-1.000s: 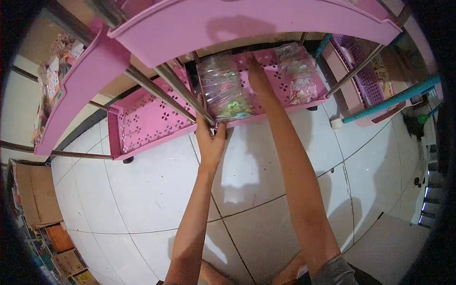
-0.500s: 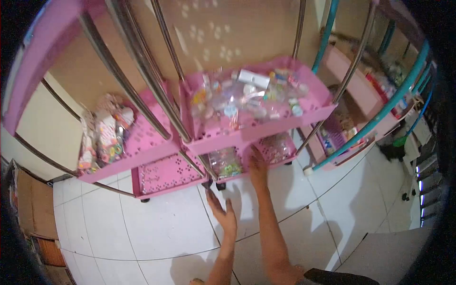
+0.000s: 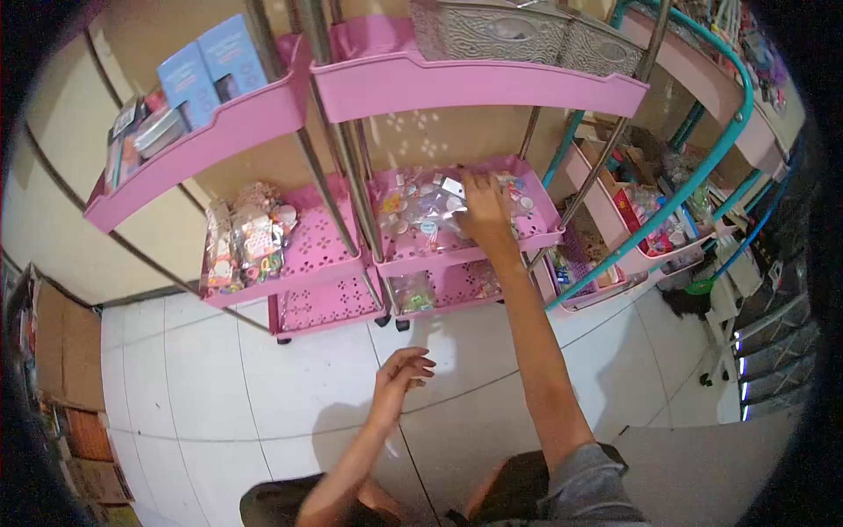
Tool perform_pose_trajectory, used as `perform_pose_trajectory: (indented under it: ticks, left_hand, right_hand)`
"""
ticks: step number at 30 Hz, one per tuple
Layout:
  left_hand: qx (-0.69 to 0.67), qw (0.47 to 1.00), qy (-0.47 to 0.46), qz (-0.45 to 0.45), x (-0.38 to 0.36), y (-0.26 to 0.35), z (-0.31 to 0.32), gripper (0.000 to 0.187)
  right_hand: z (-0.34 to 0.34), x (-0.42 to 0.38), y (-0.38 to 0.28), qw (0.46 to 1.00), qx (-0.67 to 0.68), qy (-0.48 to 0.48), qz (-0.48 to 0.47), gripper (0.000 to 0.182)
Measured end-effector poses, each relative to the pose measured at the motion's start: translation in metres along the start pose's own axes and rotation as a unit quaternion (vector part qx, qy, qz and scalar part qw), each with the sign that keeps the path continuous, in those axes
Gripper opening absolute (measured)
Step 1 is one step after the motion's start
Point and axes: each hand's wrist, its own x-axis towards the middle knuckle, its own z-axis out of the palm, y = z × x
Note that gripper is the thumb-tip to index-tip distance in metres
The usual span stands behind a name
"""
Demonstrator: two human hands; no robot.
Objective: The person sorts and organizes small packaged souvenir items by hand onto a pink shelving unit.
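My right hand (image 3: 485, 209) reaches over the middle pink tray (image 3: 474, 256) of a rolling cart. Its fingers are stretched out over small clear plastic packets (image 3: 430, 206), touching or just above them; the fingertips are partly hidden. A small white box (image 3: 452, 186) lies just left of those fingers. My left hand (image 3: 399, 386) hovers above the white tiled floor, open, with its fingers loosely bent and nothing in them.
The upper pink tray (image 3: 474, 88) with a grey patterned basket (image 3: 518, 39) overhangs my right hand. Metal poles and a teal frame (image 3: 694, 206) stand around it. Left are blue boxes (image 3: 211, 70) and bagged goods (image 3: 250, 237). A cardboard box (image 3: 66, 347) sits far left.
My right hand has risen from the lowest tray to the packets in the middle tray. My left hand has drawn back from the cart. The view has shifted, showing the upper trays.
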Motion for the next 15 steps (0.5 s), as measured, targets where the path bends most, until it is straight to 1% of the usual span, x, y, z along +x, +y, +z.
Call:
perform_pose_trajectory:
  ticks: [1,2,3,4,5,6,7,8,9,10,11,12,13,14,15]
  left_hand:
    - [0.033,0.997,-0.062,-0.042,-0.001,0.009,-0.003,0.025]
    - [0.046,0.993,-0.063,-0.086,-0.003,0.019,-0.005,0.026]
    - [0.043,0.993,-0.061,-0.087,-0.005,0.029,-0.006,0.026]
    - [-0.010,0.990,-0.087,-0.112,-0.006,0.042,-0.009,0.027]
    - [-0.059,0.982,-0.114,-0.136,-0.006,0.050,-0.012,0.028]
    - [-0.098,0.978,-0.134,-0.125,-0.004,0.054,-0.016,0.032]
    - [-0.093,0.979,-0.136,-0.124,-0.002,0.059,-0.018,0.032]
    - [-0.170,0.964,-0.158,-0.127,0.002,0.064,-0.015,0.034]
    - [-0.247,0.944,-0.176,-0.133,0.002,0.067,-0.011,0.035]
    - [-0.250,0.943,-0.177,-0.133,0.002,0.074,-0.006,0.035]
    - [-0.260,0.941,-0.170,-0.135,-0.001,0.082,0.000,0.035]
    - [-0.271,0.939,-0.162,-0.138,-0.003,0.087,0.003,0.035]
    - [-0.275,0.938,-0.159,-0.142,-0.004,0.088,0.002,0.035]
    - [-0.218,0.967,-0.075,-0.112,-0.005,0.089,0.001,0.033]
    - [-0.157,0.984,0.010,-0.080,-0.005,0.089,-0.001,0.031]
  right_hand:
    - [0.003,0.001,0.001,1.000,-0.002,-0.007,-0.007,0.046]
    - [0.005,0.002,0.004,1.000,0.023,-0.012,-0.007,0.041]
    - [0.006,0.002,0.003,0.999,0.052,-0.012,-0.001,0.037]
    - [0.005,0.001,0.005,0.998,0.056,-0.010,-0.001,0.037]
    - [0.004,-0.001,0.009,0.983,0.185,0.013,0.017,0.029]
    - [0.004,-0.004,0.010,0.949,0.310,0.037,0.034,0.022]
    - [-0.012,-0.010,-0.002,0.935,0.345,0.075,0.025,0.016]
    - [-0.040,-0.019,-0.016,0.921,0.374,0.110,0.008,0.011]
    - [-0.061,-0.034,-0.032,0.926,0.366,0.092,-0.014,0.011]
    - [-0.075,-0.052,-0.046,0.931,0.357,0.075,-0.034,0.011]
    - [-0.077,-0.069,-0.053,0.935,0.320,0.061,-0.137,0.012]
    - [-0.078,-0.083,-0.061,0.929,0.280,0.045,-0.238,0.012]
    - [-0.083,-0.095,-0.072,0.912,0.295,0.010,-0.284,0.012]
    - [-0.089,-0.101,-0.082,0.892,0.310,-0.026,-0.330,0.012]
    - [-0.094,-0.099,-0.085,0.890,0.312,-0.031,-0.331,0.012]
